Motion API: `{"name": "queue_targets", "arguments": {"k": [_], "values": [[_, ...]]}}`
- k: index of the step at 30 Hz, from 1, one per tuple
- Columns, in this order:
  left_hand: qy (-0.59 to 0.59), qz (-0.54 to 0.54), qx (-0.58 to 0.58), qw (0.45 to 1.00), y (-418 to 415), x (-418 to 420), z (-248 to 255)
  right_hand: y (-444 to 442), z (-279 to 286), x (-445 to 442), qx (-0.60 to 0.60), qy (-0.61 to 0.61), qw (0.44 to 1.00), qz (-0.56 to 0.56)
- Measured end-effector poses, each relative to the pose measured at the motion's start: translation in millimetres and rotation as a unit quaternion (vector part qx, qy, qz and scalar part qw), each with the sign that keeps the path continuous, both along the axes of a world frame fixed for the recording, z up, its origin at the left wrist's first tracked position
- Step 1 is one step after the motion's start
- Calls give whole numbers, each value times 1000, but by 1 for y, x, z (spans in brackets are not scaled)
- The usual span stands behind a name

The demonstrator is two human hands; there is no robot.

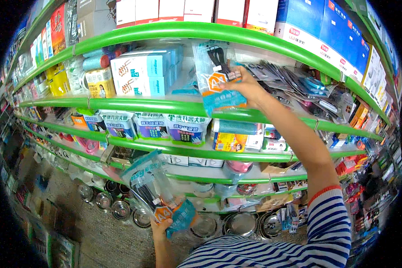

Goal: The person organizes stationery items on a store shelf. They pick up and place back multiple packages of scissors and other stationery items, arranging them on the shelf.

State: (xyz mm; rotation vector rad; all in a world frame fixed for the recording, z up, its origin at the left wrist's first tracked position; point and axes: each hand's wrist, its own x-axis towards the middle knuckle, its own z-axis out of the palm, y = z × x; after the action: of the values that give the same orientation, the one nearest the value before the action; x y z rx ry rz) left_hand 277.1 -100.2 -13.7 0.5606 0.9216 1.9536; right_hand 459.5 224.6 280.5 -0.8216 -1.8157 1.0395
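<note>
In my right hand is a clear plastic packet with a looped black cable inside and an orange and blue printed lower part. It hangs over the green front edge of a shelf, thumb across its front. Lower down, my left hand grips similar clear packets by their printed end; a dark cable shows through the plastic. How many it holds I cannot tell. Just right of my right hand lies a loose heap of flat blister packs. White and blue boxes stand to the left on the same shelf.
Large blue light bulb boxes and white boxes line the shelf above. Below are stand-up pouches and bag rolls. Round metal pans stand low near the floor. Green shelf edges jut out in tiers.
</note>
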Motion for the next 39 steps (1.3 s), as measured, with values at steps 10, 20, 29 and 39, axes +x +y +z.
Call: {"name": "queue_targets", "arguments": {"k": [10, 20, 29, 39], "values": [[128, -9, 42, 991, 52, 22, 0, -116, -100, 51, -95, 69, 988, 99], [83, -19, -9, 996, 53, 87, -3, -156, -172, 77, -167, 119, 964, 169], [-64, -36, 154, 985, 42, 137, -41, -163, -226, 90, -34, -79, 980, 180], [3, -29, -135, 990, 14, 162, -33, -169, -235, 107, 97, -199, 944, 246]]}}
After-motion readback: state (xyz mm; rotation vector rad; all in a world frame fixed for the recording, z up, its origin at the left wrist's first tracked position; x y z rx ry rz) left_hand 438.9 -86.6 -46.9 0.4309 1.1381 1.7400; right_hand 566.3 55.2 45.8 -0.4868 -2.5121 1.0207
